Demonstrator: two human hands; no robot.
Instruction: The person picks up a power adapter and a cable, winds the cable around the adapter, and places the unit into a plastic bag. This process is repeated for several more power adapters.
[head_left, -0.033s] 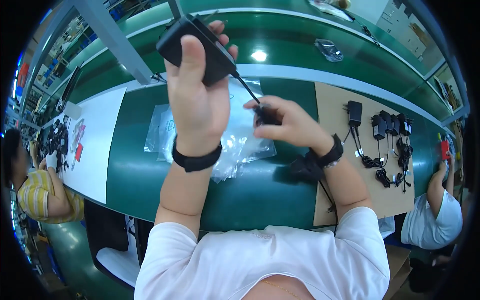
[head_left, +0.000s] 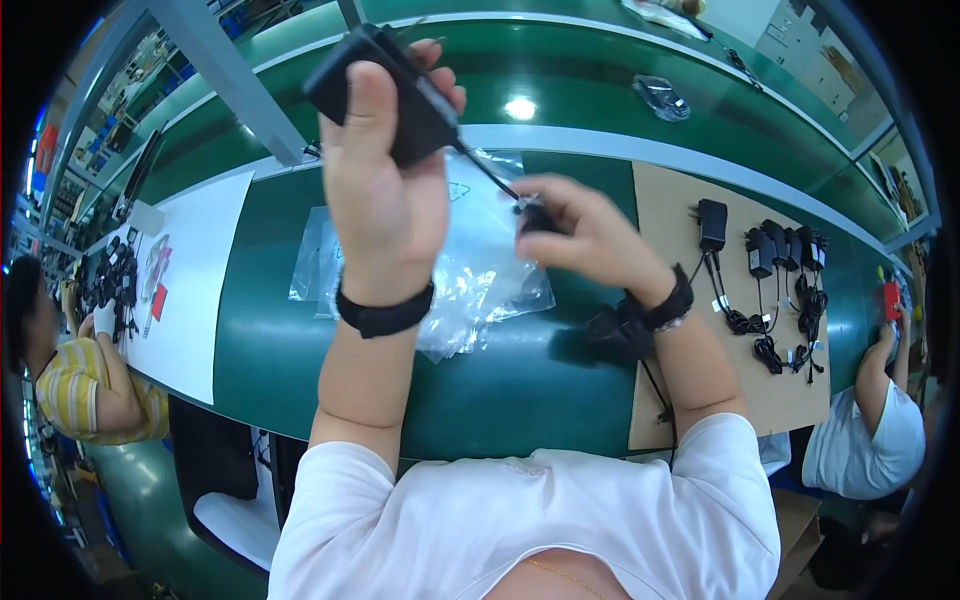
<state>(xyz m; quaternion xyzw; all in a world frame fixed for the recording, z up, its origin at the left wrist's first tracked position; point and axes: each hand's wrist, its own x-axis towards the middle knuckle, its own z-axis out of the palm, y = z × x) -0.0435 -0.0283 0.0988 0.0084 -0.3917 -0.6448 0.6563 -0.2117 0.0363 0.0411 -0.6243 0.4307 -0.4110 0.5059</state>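
My left hand (head_left: 385, 190) is raised over the bench and closed round a black power adapter (head_left: 420, 125), thumb across its near face. From the adapter's lower corner a black cable (head_left: 487, 173) runs down to my right hand (head_left: 595, 230). The fingers of that hand are closed on the bundled part of the cable (head_left: 537, 215), mostly hidden by them. Below both hands lie clear plastic bags (head_left: 485, 290) on the green bench top (head_left: 270, 330). Another black device (head_left: 615, 335) is beside my right wrist, with a cord trailing down from it.
At the right, several black adapters with coiled cables (head_left: 775, 250) lie on a cardboard sheet (head_left: 665, 200). A bagged item (head_left: 660, 97) is on the far bench. People work at left (head_left: 90, 390) and right (head_left: 865, 440). A grey post (head_left: 225, 80) rises at the far left.
My left hand has shifted slightly left with the adapter. My right hand has moved a little to the right and up, still holding the cable.
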